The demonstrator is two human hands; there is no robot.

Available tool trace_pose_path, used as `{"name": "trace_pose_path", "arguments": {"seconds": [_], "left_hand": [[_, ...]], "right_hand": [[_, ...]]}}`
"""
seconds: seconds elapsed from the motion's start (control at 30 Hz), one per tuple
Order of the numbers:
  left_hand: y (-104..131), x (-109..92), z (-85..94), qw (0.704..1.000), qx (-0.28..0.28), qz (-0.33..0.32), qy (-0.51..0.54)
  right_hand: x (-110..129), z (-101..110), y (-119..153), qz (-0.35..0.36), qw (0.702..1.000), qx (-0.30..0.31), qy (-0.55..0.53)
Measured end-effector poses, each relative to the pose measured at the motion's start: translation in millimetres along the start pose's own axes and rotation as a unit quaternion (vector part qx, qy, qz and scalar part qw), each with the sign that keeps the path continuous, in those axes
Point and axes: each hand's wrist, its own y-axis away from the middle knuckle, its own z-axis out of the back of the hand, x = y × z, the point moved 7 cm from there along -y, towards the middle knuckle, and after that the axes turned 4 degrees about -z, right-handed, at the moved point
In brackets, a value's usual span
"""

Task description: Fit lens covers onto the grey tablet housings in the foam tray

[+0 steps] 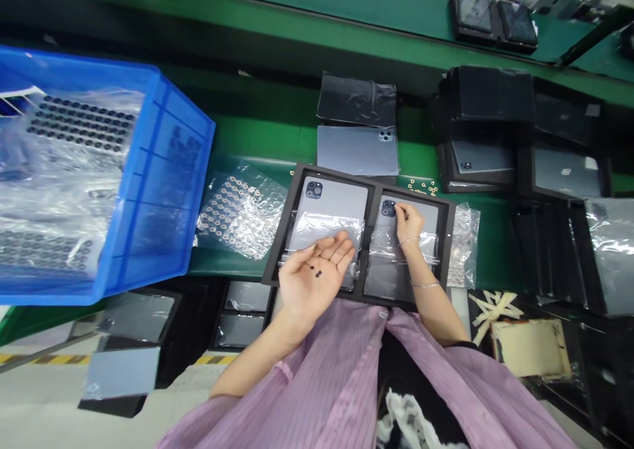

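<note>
While your left hand point(308, 292) lies open, palm up, with a few small dark dots point(317, 275) on it, your right hand point(411, 224) has its grip pinched closed; I cannot tell whether it holds anything. Just beside that grip, at nine o'clock, is the camera block point(389, 208) of the right tablet point(389, 280), whose long axis runs roughly twelve to six in its dark tray point(448, 238). The dots lie toward eight o'clock, well apart.

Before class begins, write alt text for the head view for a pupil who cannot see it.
A person's left hand, palm up, holds small black pieces; the fingers of the right hand are pinched at the camera block of the right of two grey tablets in a dark tray. At left is a blue crate of bagged parts.
</note>
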Motion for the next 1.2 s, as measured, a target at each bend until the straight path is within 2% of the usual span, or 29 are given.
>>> {"name": "trace_pose_path", "arguments": {"seconds": [0.13,0.27,0.37,0.5,0.77,1.0,1.2], "left_hand": [[0,1,-1.2,1.0,0.005,0.003,0.004],[0,2,-1.6,1.0,0.004,0.012,0.012],[-1,4,-1.1,1.0,0.001,0.02,0.01],[-1,7,-2.3,0.999,0.005,0.031,0.015],[1,8,-7.8,0.998,0.023,0.035,0.041],[-1,9,-1.7,0.998,0.012,0.032,0.056],[-3,17,-1.9,0.996,0.026,0.068,0.044]], "right_hand": [[-2,7,4,0.017,1.0,0.014,0.002],[5,13,13,0.076,0.996,0.044,0.022],[11,12,19,0.116,0.99,0.06,0.047],[12,7,22,0.137,0.984,0.064,0.091],[14,-2,23,0.137,0.976,0.063,0.156],[13,3,22,0.145,0.978,0.061,0.133],[16,7,25,0.128,0.982,0.059,0.126]]}}
